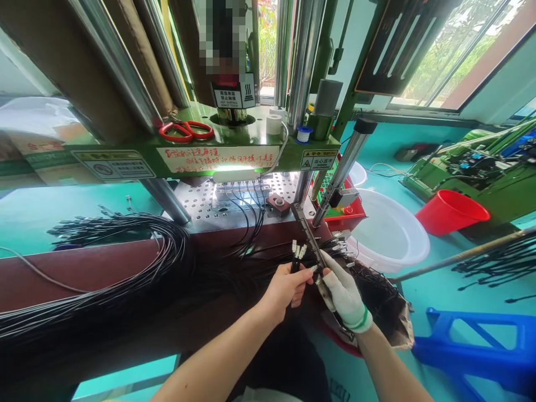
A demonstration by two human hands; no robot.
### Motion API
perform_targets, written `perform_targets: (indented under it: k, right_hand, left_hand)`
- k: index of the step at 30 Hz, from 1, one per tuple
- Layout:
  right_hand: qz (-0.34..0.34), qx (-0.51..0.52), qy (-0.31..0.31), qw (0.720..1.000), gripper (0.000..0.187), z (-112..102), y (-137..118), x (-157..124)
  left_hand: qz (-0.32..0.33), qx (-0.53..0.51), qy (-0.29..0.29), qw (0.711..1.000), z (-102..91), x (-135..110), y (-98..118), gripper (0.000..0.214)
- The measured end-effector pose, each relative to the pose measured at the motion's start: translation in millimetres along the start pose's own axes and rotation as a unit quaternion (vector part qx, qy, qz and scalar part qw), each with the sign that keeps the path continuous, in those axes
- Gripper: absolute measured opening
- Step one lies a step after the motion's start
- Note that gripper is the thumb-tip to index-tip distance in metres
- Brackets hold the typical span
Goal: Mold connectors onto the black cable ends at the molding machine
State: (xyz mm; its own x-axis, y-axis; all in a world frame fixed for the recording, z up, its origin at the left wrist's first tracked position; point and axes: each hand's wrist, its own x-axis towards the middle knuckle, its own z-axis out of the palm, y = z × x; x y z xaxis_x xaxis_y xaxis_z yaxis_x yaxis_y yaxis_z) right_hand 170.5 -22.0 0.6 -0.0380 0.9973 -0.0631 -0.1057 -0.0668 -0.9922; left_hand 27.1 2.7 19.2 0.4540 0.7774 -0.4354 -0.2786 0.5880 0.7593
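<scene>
My bare left hand (288,283) is closed around several black cables whose pale metal connectors (298,250) stick up above the fist. Its thumb and forefinger reach toward a long dark metal bar (309,233) and pinch near its edge. In a white glove with a green cuff, my right hand (342,291) grips this bar near its lower part. The bar slants up and left, its far end near the press table. Below and behind the hands, black cables (218,268) lie across the brown bench. What lies inside the bar is too small to tell.
A green press (144,163) with steel columns stands ahead, red scissors (186,132) on its crossbeam. Under it, cables run into a lit mould (240,192). A thick cable bundle (167,240) lies left. Right are a white tub (387,229), red bucket (452,212) and blue stool (477,346).
</scene>
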Motion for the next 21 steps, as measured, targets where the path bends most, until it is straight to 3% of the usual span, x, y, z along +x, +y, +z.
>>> perform_targets:
  k: [5, 11, 18, 21]
  right_hand:
    - [-0.004, -0.001, -0.006, 1.000, 0.054, -0.6, 2.5, -1.5]
    - [-0.017, -0.022, -0.005, 1.000, 0.057, 4.3, 4.0, -3.9]
    - [0.002, 0.046, 0.034, 0.998, 0.053, 2.6, 0.7, -0.3]
    - [0.019, 0.059, 0.022, 0.998, 0.054, -2.8, -0.1, 2.7]
  left_hand:
    - [-0.004, 0.003, -0.018, 1.000, -2.2, 0.4, -0.7, 0.031]
    - [0.005, 0.018, 0.002, 1.000, -0.4, -1.6, -3.9, 0.031]
    - [0.146, 0.037, 0.161, 0.975, -6.8, -0.8, 0.8, 0.030]
    - [0.160, 0.073, 0.160, 0.971, -11.8, -1.7, 4.1, 0.024]
